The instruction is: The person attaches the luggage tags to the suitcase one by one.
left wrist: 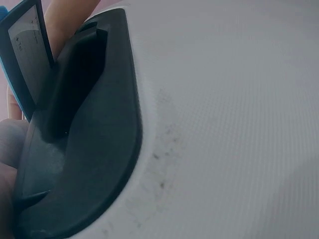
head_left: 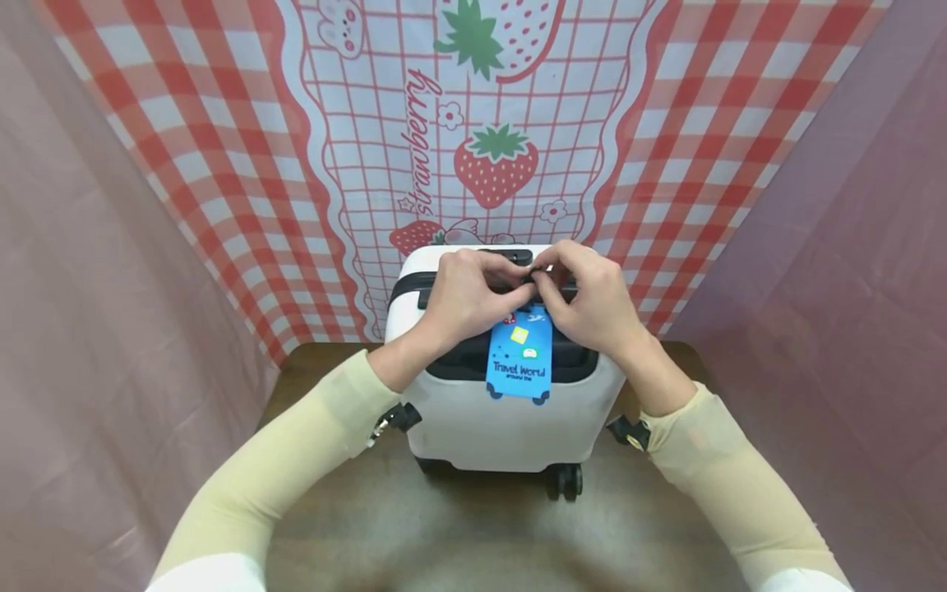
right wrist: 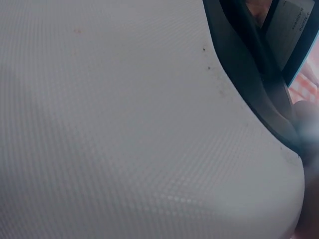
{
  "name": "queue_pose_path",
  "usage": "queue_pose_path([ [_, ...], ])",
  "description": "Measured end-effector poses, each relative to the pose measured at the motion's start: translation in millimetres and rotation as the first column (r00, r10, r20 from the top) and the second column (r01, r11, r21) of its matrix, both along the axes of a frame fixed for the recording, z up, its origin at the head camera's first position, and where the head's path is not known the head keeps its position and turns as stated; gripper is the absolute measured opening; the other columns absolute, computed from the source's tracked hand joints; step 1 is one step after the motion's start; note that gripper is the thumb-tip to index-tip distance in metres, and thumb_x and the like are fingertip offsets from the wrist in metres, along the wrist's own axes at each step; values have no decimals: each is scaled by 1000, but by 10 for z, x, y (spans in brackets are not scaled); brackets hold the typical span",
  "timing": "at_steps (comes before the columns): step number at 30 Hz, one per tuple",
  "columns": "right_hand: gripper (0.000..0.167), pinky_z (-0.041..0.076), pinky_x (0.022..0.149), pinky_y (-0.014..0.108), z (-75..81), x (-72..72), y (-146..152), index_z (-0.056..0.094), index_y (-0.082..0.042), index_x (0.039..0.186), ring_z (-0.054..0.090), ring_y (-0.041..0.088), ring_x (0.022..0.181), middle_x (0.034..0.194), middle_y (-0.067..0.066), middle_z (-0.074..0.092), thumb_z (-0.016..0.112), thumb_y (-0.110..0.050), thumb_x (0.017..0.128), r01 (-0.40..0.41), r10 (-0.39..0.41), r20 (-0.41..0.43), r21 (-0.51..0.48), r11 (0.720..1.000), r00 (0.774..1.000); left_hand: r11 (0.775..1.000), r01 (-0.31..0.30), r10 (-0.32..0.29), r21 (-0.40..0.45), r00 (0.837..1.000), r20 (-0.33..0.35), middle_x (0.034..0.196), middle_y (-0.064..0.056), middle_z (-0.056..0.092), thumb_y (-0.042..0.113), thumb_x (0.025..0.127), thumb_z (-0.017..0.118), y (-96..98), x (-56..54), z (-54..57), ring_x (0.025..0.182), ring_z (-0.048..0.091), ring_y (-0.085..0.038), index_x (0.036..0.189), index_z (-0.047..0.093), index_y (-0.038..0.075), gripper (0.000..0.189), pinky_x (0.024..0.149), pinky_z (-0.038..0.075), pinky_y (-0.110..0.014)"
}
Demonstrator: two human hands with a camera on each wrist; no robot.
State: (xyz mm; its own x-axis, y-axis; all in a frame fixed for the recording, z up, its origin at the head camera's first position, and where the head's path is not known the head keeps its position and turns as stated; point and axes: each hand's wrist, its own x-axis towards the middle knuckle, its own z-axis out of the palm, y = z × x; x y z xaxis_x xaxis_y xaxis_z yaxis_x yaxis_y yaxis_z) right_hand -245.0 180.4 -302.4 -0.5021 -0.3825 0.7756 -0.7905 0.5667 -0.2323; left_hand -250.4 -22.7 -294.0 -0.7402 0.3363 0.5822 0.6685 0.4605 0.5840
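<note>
Going left to right, with the white suitcase point(head_left: 510, 432) as the clock dial the way the head camera sees it. The left hand point(head_left: 473, 296) is at about 11 o'clock, thumb and fingertips narrowed to a pinch on what looks like a small black strap point(head_left: 534, 274) up near 12. The blue luggage tag point(head_left: 519, 360) hangs just below there, its bottom edge pointing to 6, lettering outward, lying in front of the black handle panel point(left wrist: 109, 124). You can spot the printed card point(right wrist: 291, 25) on its back in the right wrist view. The right hand point(head_left: 588, 300) is around 2 o'clock, thumb and forefinger also close together on that same black bit. Can't tell how the strap threads, fingers are in the way.

Tips for this fiddly part: I'd let one hand just hold steady and the other do the fine work. Pinch close to the strap's end, keep it flat so it doesn't twist, and let the tag hang slack. Go easy on any tug, because a case on wheels point(head_left: 568, 481) could probably roll.
</note>
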Motion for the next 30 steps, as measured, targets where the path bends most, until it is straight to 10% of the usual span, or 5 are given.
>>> queue_pose_path([
  [30,13,54,66,34,-16,-10,20,72,0,105,61,17,71,88,12,74,77,-4,94,18,-16,51,-47,999,999,1000,-9,9,-18,1000,-28,99,-8,84,21,93,83,-6,-14,-18,86,82,-15,108,85,7,21,76,65,-24],
])
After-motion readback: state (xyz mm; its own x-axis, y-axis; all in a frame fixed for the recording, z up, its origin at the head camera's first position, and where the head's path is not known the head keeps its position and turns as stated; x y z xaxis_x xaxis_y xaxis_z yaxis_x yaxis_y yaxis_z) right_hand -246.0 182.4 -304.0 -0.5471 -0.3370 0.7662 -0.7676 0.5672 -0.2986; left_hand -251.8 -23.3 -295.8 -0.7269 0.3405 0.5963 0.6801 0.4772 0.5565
